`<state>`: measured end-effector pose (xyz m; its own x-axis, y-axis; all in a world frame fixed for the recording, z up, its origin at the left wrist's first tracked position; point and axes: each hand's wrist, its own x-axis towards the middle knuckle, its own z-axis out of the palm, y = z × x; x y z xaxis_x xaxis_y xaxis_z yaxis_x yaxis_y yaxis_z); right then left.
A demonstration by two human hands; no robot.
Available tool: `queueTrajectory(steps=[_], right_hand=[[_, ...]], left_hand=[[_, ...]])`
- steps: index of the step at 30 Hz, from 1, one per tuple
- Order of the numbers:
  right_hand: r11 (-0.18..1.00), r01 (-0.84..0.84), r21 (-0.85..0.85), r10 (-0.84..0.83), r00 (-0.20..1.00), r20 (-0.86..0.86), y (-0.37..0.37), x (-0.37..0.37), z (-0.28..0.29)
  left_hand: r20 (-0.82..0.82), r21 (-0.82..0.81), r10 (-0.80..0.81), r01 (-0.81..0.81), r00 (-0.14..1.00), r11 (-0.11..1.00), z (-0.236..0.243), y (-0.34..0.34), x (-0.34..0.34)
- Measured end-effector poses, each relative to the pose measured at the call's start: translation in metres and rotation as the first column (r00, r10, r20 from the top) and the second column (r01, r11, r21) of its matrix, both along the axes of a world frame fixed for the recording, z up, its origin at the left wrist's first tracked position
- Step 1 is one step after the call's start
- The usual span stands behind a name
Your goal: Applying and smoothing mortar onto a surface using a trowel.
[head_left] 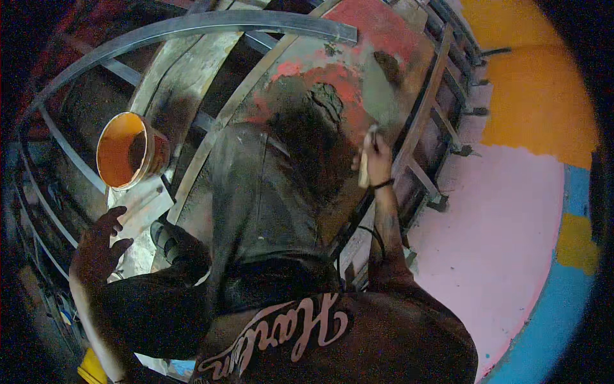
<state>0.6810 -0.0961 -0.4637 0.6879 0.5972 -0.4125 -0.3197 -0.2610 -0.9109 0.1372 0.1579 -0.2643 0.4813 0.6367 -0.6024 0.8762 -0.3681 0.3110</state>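
My right hand is closed around a hand tool with a pale wooden handle; its working end is too small and dim to make out. It is over the right side of a curved, red-and-grey surface. A dark, rough lump of mortar-like material sticks to that surface, left of the hand. At the lower left, my left hand has its fingers spread, thumb apart, at the edge of a flat pale plate. Whether the fingers touch the plate is unclear.
A bucket with an orange inside is tilted above the plate. Curved metal bars arch across the left, and a ladder-like metal frame runs along the right. Beyond it lies a floor painted pink, orange and blue. My bent legs are between my hands.
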Motion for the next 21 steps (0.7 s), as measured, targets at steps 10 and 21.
queueTrajectory(steps=[10,21], right_hand=[[0.827,-0.407,-0.389,0.375,0.913,-0.159,-0.026,-0.053,-0.105],[0.776,-0.465,-0.426,0.416,0.885,-0.21,-0.108,-0.079,-0.126]], left_hand=[[-0.041,-0.038,-0.018,0.016,0.999,0.999,-0.014,0.008,-0.006],[-0.012,0.034,0.048,-0.047,0.999,0.998,-0.002,-0.01,-0.013]])
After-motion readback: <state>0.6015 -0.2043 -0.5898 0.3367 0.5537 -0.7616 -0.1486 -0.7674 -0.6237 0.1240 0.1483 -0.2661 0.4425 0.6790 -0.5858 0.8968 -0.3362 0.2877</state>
